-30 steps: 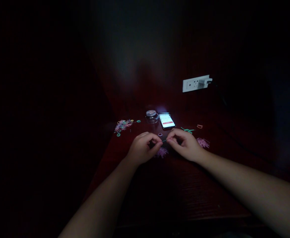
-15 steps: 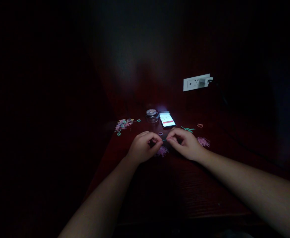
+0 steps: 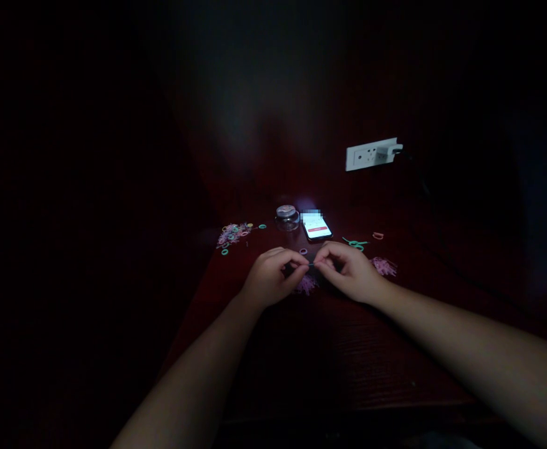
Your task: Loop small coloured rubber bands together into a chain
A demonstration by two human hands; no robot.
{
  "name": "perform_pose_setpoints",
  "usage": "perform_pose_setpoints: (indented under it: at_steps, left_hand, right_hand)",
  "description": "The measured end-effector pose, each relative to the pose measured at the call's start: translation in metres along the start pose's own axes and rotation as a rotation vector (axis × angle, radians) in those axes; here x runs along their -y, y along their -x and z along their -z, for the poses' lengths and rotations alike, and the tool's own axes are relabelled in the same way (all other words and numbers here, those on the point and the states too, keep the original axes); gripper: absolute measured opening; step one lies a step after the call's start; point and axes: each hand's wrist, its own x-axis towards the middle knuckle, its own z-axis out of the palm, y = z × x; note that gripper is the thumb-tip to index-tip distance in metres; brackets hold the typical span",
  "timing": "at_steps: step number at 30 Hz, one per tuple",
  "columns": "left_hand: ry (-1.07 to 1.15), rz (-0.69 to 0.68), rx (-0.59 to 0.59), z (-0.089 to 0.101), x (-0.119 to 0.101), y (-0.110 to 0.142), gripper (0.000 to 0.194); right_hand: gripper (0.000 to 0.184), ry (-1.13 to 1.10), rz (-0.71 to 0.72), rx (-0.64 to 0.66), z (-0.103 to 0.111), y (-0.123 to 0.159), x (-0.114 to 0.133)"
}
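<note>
My left hand (image 3: 275, 274) and my right hand (image 3: 345, 268) face each other low over the table, thumb and fingers of each pinched together. Between the fingertips runs a short, thin blue-green elastic band (image 3: 310, 264), gripped at both ends; most of it is hidden by the fingers. Just beneath lies a heap of thin purple elastic bands (image 3: 307, 285), partly covered by my left hand. A single purple hair tie (image 3: 303, 251) rests beyond the fingertips. Beside my right wrist is a pile of pinkish bands (image 3: 383, 267), with green hair ties (image 3: 356, 244) behind that hand.
A lidded clear jar (image 3: 287, 218) stands next to a lit phone (image 3: 317, 226). Mixed colourful hair ties and bands (image 3: 234, 235) lie at the table's left edge. An orange hair tie (image 3: 378, 236) is at the right. The wall socket (image 3: 371, 154) holds a plug with a dark cable.
My left fingertips have moved slightly right, closer to my right ones, so less of the band shows between them. The things on the table look the same.
</note>
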Motion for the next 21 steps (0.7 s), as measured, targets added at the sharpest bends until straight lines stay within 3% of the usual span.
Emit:
perform_pose_setpoints:
  at_steps: [6, 12, 18, 21]
  left_hand:
    - [-0.037, 0.017, -0.017, 0.001, 0.002, 0.000, 0.006]
    - [-0.099, 0.088, -0.104, 0.005, 0.013, 0.002, 0.006]
    - [-0.155, 0.223, -0.032, 0.005, 0.032, 0.005, 0.011]
    - [-0.254, 0.304, 0.020, 0.005, 0.044, 0.006, 0.015]
  right_hand:
    - [0.012, 0.030, 0.018, -0.009, 0.002, -0.001, 0.003]
    - [0.011, -0.034, -0.020, -0.131, 0.007, -0.003, -0.005]
    - [0.010, 0.031, -0.099, -0.163, 0.016, -0.011, -0.010]
    - [0.009, 0.187, -0.133, -0.083, 0.030, -0.015, -0.014]
